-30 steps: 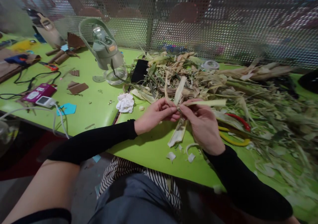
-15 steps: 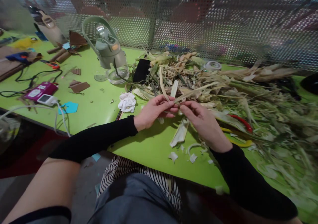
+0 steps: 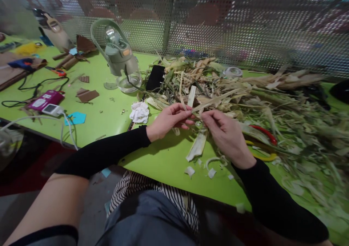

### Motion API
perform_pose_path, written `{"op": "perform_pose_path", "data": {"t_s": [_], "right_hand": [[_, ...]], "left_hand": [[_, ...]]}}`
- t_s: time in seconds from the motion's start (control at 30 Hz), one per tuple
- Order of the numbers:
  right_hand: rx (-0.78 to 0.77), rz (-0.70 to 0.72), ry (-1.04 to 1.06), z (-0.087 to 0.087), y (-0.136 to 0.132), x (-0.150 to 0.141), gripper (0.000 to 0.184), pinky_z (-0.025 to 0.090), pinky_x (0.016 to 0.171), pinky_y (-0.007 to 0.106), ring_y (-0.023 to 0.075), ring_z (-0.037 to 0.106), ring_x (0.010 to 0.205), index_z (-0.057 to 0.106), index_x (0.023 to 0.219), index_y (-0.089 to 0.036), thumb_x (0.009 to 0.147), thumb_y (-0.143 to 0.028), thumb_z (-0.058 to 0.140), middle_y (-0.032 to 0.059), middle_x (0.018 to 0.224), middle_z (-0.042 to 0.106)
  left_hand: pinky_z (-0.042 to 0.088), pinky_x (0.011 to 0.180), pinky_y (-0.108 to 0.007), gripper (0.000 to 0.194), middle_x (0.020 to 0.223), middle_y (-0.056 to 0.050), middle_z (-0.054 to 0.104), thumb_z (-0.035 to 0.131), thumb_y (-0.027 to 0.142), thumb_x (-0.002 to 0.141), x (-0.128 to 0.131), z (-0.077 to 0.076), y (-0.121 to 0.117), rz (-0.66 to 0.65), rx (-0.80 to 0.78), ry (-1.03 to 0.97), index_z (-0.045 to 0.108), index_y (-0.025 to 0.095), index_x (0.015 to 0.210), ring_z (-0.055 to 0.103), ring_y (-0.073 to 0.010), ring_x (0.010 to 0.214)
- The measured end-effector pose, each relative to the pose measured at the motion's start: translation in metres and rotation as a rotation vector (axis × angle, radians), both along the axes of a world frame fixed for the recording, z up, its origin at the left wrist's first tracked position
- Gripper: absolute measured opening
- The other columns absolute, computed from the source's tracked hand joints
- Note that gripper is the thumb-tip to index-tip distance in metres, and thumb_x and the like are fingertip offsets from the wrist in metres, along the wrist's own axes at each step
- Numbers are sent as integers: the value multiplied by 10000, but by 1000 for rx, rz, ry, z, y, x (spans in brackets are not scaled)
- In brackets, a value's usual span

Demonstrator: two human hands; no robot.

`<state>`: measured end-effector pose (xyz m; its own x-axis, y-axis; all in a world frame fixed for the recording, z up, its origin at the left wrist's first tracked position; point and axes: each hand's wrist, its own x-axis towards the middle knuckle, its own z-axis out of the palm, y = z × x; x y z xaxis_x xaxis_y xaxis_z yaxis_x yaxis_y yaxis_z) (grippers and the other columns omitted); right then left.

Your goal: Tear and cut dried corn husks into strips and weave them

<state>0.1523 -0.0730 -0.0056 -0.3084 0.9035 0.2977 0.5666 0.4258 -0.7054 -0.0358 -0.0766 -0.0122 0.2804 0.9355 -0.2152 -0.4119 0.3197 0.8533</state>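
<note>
My left hand (image 3: 169, 119) and my right hand (image 3: 226, 135) meet above the green table (image 3: 163, 162), both in black sleeves. Each hand pinches the pale dried husk strips (image 3: 192, 96) that fan upward and to the right from between the fingertips. A broad loose husk piece (image 3: 197, 146) lies on the table just under the hands. Behind them spreads a big heap of dried husks and leaves (image 3: 259, 96). Small husk scraps (image 3: 209, 172) lie near my right wrist.
Red and yellow handled scissors (image 3: 261, 140) lie partly under the heap on the right. A crumpled white tissue (image 3: 139, 112), a small green fan (image 3: 117, 55), a black pouch (image 3: 155, 77), a pink device (image 3: 45, 99) with cables and brown card pieces (image 3: 85, 95) sit on the left. A perforated metal screen (image 3: 218, 24) closes the back.
The strip held out to the right a second ago has swung up toward the heap. Both hands have shifted slightly right and stay pinched on the strips.
</note>
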Motion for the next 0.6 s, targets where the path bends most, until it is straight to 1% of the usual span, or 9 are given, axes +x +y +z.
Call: {"op": "perform_pose_path", "data": {"t_s": [0.1, 0.2, 0.27, 0.33, 0.4, 0.43, 0.5, 0.53, 0.6], "right_hand": [[83, -57, 33, 6, -5, 0, 305, 400, 559, 302, 165, 543, 599, 654, 845, -237, 976, -498, 566, 2, 679, 631], [56, 120, -16, 9, -7, -2, 293, 431, 580, 307, 173, 597, 634, 688, 829, -242, 964, -487, 600, 13, 743, 701], [84, 215, -55, 10, -7, -4, 294, 452, 607, 319, 182, 619, 661, 698, 785, -244, 952, -475, 625, 21, 754, 715], [170, 169, -39, 10, -8, -5, 282, 462, 623, 327, 189, 620, 683, 698, 762, -242, 944, -450, 642, 31, 755, 706], [224, 56, 17, 10, -9, -6, 224, 463, 602, 319, 184, 608, 680, 716, 830, -233, 938, -421, 655, 40, 781, 699], [221, 10, 47, 10, -9, -6, 201, 458, 576, 309, 175, 598, 662, 727, 909, -224, 934, -413, 662, 41, 795, 698], [168, -34, 76, 8, -10, -6, 265, 430, 507, 284, 149, 559, 587, 723, 1054, -195, 919, -420, 683, 31, 776, 689], [136, -32, 67, 7, -10, -7, 295, 409, 473, 275, 134, 530, 542, 723, 1068, -183, 910, -430, 694, 24, 753, 687], [111, 0, 28, 4, -12, -8, 262, 405, 451, 271, 122, 513, 496, 742, 980, -179, 903, -426, 703, 20, 719, 699]], "left_hand": [[518, 663, -198, 55, 758, 31, 662, 608, 92, 925, 1, 0, 0, 11, 42, 32, 584, 139, 908, 666, -62, 674], [529, 710, -223, 58, 737, 39, 646, 616, 103, 922, 1, -1, 1, 36, 55, 56, 574, 139, 903, 647, -61, 659], [528, 716, -236, 57, 738, 33, 648, 612, 105, 921, -1, 0, 2, 38, 40, 74, 569, 137, 900, 632, -63, 645], [519, 713, -244, 46, 739, 31, 641, 598, 109, 927, -2, 0, 3, 15, 45, 100, 570, 132, 899, 615, -62, 634], [511, 715, -254, 33, 736, 32, 633, 601, 130, 932, -3, -2, 2, -46, 87, 138, 578, 127, 908, 595, -63, 626], [508, 714, -259, 46, 734, 32, 632, 613, 146, 929, -2, -3, 1, -86, 118, 160, 580, 127, 903, 581, -63, 618], [497, 700, -259, 84, 713, 34, 623, 641, 169, 914, 1, -8, -3, -166, 186, 214, 580, 127, 872, 562, -67, 614], [489, 693, -254, 91, 711, 33, 621, 648, 165, 906, 3, -11, -5, -195, 220, 244, 584, 126, 854, 557, -68, 620], [477, 688, -247, 52, 738, 22, 629, 644, 126, 889, 7, -16, -10, -209, 280, 294, 611, 119, 850, 548, -68, 638]]}}
